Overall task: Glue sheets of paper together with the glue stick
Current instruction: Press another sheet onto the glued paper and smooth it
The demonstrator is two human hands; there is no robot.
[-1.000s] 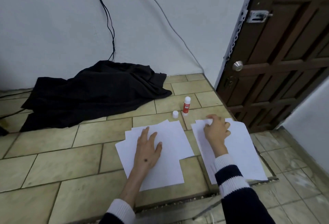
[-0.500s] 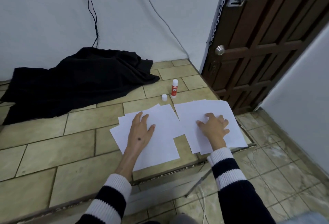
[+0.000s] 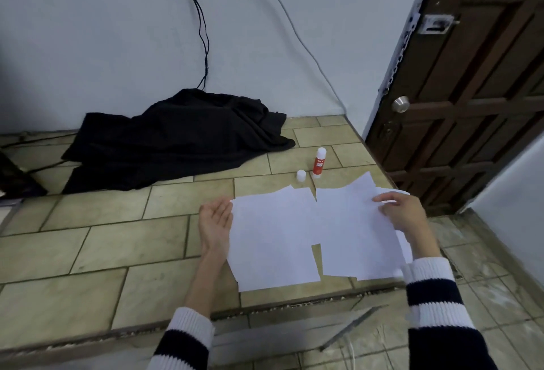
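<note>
From the head view, two loose piles of white paper lie side by side on the tan tiled floor point(image 3: 97, 252), their inner edges touching or slightly overlapping; the number of sheets in each cannot be counted, though several staggered corners show in both. The left pile point(image 3: 272, 240) lies flat, and the left hand point(image 3: 216, 221) stands on its edge against that pile's left side, palm facing the paper, fingers straight and holding nothing. The right hand point(image 3: 404, 213) is over the right pile point(image 3: 350, 234), fingers curled, pinching the far right edge of an upper sheet, which looks slightly lifted there. One glue stick point(image 3: 318, 163), white with a red label, stands upright on the tiles beyond the piles, uncapped, and its one white cap point(image 3: 300, 175) sits just beside it to the left, apart from the paper. One heap of black cloth point(image 3: 176, 140) lies against the white wall point(image 3: 103, 31), where two cables hang down. One dark wooden door point(image 3: 477, 99) with a round metal knob point(image 3: 400, 104) stands at the right. Both sleeves are striped navy and white.
</note>
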